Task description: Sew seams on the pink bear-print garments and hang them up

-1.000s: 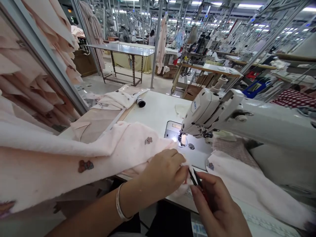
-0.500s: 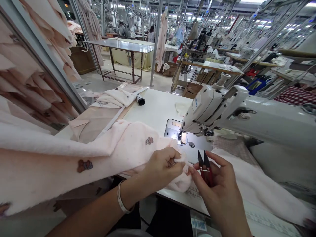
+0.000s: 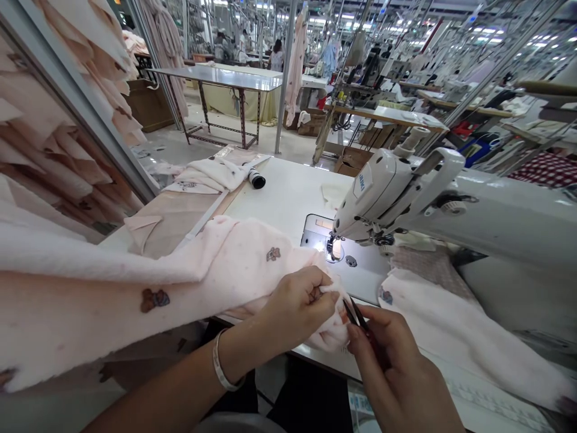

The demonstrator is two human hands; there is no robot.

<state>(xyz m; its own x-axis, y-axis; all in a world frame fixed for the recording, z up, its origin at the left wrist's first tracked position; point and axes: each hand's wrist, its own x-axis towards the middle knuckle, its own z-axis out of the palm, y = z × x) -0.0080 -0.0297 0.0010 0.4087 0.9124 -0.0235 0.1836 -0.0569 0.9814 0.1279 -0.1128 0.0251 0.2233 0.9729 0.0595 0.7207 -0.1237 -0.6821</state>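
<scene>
Some cloth (image 3: 246, 252) is bunched and pinched in the left hand (image 3: 297, 307), probably to steady it beside the snips (image 3: 359, 314) clasped in the right hand (image 3: 399, 364).

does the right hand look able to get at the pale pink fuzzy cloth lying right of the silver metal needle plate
Probably yes: the right hand is close beside that pale pink fuzzy cloth, and nothing seems to stand between them. It holds black-bladed metal snips, though, so gripping might be awkward.
</scene>
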